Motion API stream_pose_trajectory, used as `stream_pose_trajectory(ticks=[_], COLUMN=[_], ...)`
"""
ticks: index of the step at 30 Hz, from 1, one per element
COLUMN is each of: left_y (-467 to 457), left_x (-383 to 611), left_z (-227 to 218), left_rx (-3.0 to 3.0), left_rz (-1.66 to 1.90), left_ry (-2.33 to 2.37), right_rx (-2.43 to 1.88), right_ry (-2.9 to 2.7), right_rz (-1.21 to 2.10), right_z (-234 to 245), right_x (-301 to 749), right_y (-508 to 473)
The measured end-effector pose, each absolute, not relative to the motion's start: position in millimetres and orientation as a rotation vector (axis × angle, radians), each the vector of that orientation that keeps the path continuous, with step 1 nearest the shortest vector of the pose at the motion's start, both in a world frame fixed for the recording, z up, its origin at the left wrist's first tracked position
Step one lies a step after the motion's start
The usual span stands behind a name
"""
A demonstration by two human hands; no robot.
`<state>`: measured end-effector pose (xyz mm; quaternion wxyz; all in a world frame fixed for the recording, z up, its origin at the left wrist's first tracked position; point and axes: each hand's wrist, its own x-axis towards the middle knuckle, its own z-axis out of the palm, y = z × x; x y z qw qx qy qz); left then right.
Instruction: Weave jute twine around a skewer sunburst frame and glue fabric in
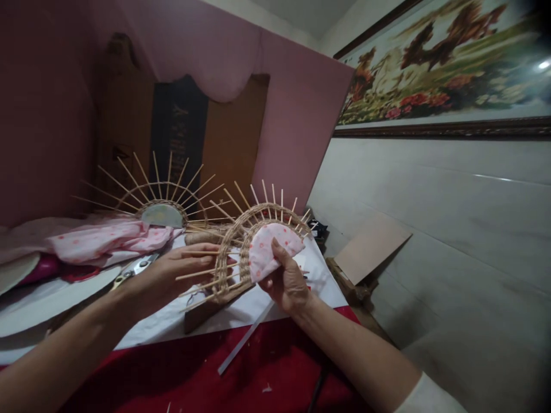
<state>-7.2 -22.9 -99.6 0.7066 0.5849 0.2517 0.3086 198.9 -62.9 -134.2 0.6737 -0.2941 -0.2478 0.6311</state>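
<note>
Right hand [287, 281] holds the woven half-round [246, 252] by its dotted centre [263, 252]; left hand [181, 265] lies at its sticks [196, 275], grip unclear. Red cloth [249, 361] spreads nearer than the half-round, white cloth [150, 324] beneath it, pink panel [297, 115] behind it, tiled wall [430, 195] to its right.

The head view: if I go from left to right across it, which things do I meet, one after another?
Purple object → scissors → left hand → pink half-disc → board by the wall.
</note>
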Motion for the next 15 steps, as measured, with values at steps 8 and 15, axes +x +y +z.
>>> stream_pose_trajectory(ticks=[8, 15], left_y=[-22.9, -0.1], left_x=[-3.9, -19.0], left_z=[-109.5, -103.5], left_rx=[1.310, 1.392], left_rz=[0.664, 1.102], left_ry=[0.410, 0.726], right_rx=[-0.550, -0.459], right_ry=[-0.479, -0.442], right_rz=[1.328, 1.212], right_z=[-124.3, -113.5], right_x=[209.1, 230.2], right_y=[-53.9, -46.3])
